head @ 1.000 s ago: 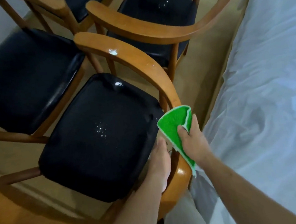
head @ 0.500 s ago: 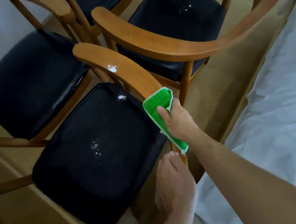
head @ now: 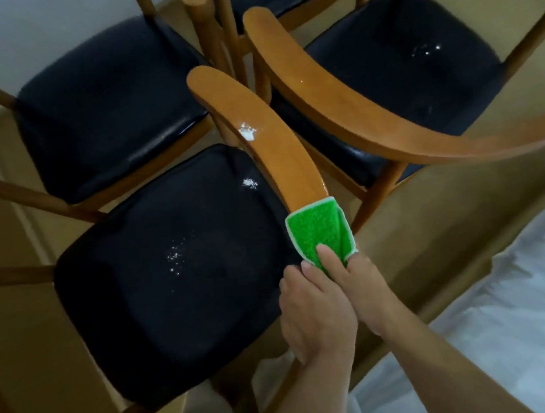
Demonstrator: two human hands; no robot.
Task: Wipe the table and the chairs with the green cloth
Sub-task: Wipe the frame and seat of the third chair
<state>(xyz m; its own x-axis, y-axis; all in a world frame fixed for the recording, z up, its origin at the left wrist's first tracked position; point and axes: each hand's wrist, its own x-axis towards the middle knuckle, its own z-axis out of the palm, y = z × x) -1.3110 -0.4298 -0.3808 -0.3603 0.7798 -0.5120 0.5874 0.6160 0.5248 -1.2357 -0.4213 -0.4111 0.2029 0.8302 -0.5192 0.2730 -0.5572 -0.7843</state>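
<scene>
Cloth [head: 317,227], green and nubbly with a pale hem, wraps the near end of my chair's curved wooden backrest [head: 261,133], whose long axis runs up and away from me. My right hand [head: 358,279] pinches it there, thumb on top. My left hand [head: 317,313], just beside the backrest, lies against the right; whether its fingers grip anything, I cannot tell. White powder [head: 247,131] marks the glossy backrest; more speckles the black padded seat [head: 160,278] left of it.

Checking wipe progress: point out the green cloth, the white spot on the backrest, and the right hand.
green cloth [head: 314,227]: head view, middle of fold.
white spot [head: 247,132]: head view, its centre.
right hand [head: 355,276]: head view, knuckles.
</scene>
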